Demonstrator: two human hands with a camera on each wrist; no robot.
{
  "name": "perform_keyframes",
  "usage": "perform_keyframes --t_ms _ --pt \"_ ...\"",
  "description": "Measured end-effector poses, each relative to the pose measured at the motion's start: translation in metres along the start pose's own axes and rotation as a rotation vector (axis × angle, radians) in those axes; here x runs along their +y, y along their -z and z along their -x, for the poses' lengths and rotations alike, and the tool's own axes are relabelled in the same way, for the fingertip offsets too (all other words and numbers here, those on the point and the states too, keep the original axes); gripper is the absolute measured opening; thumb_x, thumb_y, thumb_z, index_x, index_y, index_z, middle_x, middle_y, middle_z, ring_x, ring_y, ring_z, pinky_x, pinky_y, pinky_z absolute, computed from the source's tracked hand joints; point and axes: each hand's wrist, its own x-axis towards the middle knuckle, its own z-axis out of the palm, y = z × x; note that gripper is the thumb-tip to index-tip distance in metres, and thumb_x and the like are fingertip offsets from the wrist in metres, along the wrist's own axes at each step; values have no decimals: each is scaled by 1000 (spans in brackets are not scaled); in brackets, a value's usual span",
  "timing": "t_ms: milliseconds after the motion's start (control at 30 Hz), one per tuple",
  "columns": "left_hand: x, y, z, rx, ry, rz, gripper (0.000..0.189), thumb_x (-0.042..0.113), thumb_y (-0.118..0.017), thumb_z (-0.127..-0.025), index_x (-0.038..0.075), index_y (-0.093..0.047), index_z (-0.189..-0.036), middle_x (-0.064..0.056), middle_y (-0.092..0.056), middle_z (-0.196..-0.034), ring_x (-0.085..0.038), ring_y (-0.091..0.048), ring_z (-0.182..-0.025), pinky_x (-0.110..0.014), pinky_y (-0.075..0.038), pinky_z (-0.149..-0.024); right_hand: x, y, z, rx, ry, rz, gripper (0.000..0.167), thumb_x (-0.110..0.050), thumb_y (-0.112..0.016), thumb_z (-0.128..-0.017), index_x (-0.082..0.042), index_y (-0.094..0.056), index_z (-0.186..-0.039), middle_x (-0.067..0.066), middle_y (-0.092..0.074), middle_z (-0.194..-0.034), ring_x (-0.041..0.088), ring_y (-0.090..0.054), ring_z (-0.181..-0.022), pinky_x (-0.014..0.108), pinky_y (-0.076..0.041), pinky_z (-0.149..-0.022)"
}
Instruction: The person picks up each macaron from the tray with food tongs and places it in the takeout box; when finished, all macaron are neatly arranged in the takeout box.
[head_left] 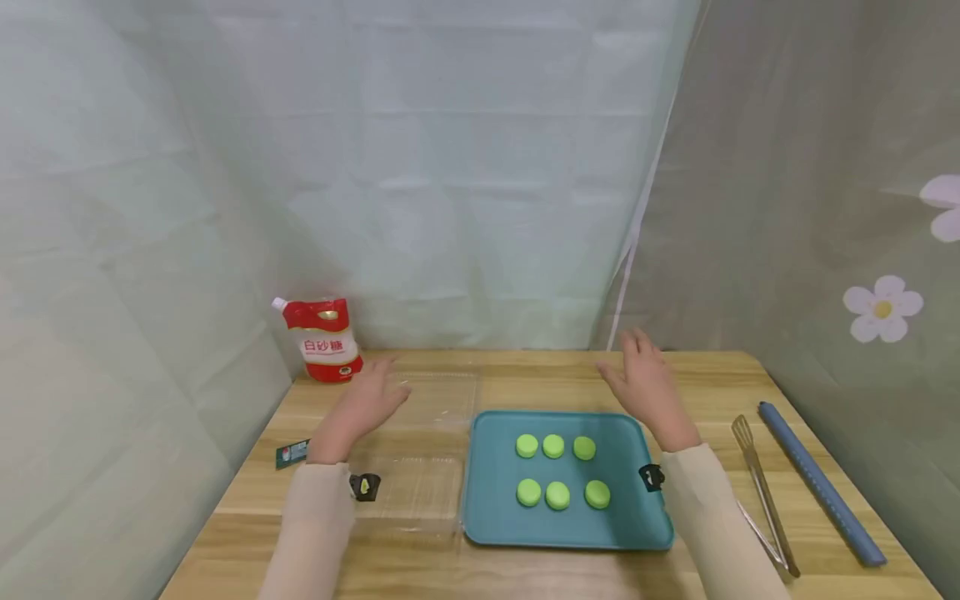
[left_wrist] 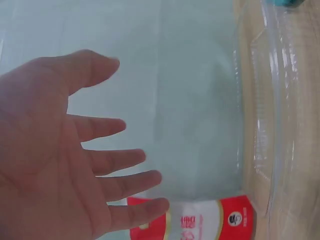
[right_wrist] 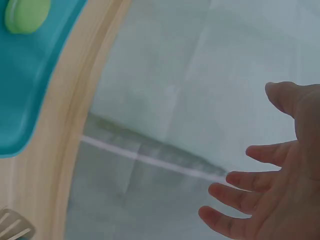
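My left hand [head_left: 366, 404] is held over the clear plastic box [head_left: 408, 487], its fingers spread and holding nothing. In the left wrist view the palm and all the fingers of that hand [left_wrist: 60, 150] show. My right hand [head_left: 647, 385] hovers above the far right corner of the blue tray [head_left: 495, 525], also with spread fingers and nothing held. Several green macarons [head_left: 557, 495] lie on the tray in two rows. The box stands unfolded left of the tray, with one half behind the other.
A red and white sugar bag [head_left: 326, 342] stands at the back left. Near the left edge lies a small dark packet [head_left: 292, 453]. Metal tongs [head_left: 765, 492] and a long blue rolled stick [head_left: 821, 483] lie on the right. Curtains hang behind the wooden table [head_left: 540, 575].
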Motion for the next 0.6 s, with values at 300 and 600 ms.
perform_keyframes --t_ms 300,600 --pt "-13 9 18 29 25 50 55 18 -56 -102 -10 -40 -146 -33 -44 -146 -49 -39 -136 -61 -31 -111 18 0 14 28 -84 -123 71 -35 -53 -106 13 -27 -151 40 -27 -150 58 -35 -132 69 -33 -103" --pt "-16 17 47 -34 169 82 57 27 -54 -105 -6 -38 -148 -33 -49 -140 -49 -48 -126 -63 -42 -100 42 0 34 104 -83 -244 57 -30 -52 -106 11 -41 -144 35 -39 -144 52 -44 -124 67 -39 -95"
